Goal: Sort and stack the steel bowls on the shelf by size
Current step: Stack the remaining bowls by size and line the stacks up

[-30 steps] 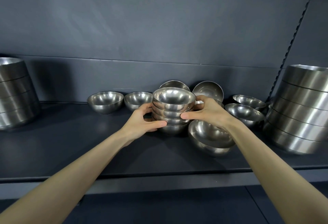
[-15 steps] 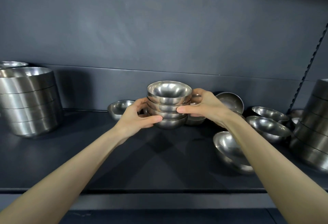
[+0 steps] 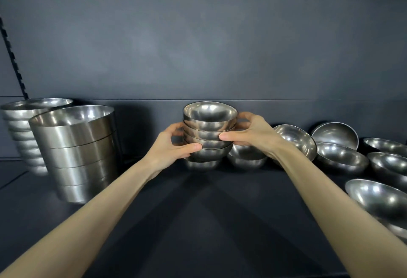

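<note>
A stack of several small round steel bowls (image 3: 209,132) is held above the dark shelf (image 3: 198,222), at its middle. My left hand (image 3: 170,147) grips the stack's lower left side, thumb in front. My right hand (image 3: 251,133) grips its right side, thumb across the front. Two single small bowls (image 3: 203,164) (image 3: 247,159) sit on the shelf right behind and below the stack. Loose wider bowls (image 3: 341,156) lie at the right, some tilted.
A tall stack of large straight-sided steel bowls (image 3: 77,152) stands at the left, with another stack of bowls (image 3: 24,132) behind it. A big bowl (image 3: 383,200) lies near the shelf's front right edge. The shelf's back wall (image 3: 198,57) is close behind.
Both hands have carried the small stack leftwards along the shelf, away from the loose bowls and towards the tall stacks at the left. The view has swung left too.
</note>
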{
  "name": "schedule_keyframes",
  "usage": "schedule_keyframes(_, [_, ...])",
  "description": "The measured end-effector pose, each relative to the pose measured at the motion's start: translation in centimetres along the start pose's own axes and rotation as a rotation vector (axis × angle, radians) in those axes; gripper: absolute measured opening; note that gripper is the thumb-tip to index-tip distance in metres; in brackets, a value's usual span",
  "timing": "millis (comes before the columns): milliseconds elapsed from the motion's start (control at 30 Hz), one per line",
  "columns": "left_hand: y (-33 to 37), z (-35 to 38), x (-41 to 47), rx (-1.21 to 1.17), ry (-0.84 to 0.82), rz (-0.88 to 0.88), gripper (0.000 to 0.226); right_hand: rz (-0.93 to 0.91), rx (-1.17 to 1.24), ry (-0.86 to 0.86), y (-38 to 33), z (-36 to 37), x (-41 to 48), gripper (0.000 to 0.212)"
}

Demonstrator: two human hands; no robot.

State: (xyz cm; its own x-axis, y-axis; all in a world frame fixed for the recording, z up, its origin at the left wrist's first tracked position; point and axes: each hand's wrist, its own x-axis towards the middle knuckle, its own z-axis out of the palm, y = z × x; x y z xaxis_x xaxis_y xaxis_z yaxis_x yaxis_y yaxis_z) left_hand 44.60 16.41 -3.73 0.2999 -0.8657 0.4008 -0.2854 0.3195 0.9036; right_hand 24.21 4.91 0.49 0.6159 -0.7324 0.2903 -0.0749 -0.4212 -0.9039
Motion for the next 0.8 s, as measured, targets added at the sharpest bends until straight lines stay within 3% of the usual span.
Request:
schedule_keyframes(533, [-3.9, -1.7, 1.6, 0.112, 0.018, 0.024, 0.054, 0.053, 0.002, -0.039, 2.1, 1.7, 2.5, 0.056])
schedule_keyframes(800, [-5.2, -1.5, 1.5, 0.099, 0.000, 0.006, 0.057, 0.090, 0.003, -0.037, 2.7, 2.1, 2.3, 0.048])
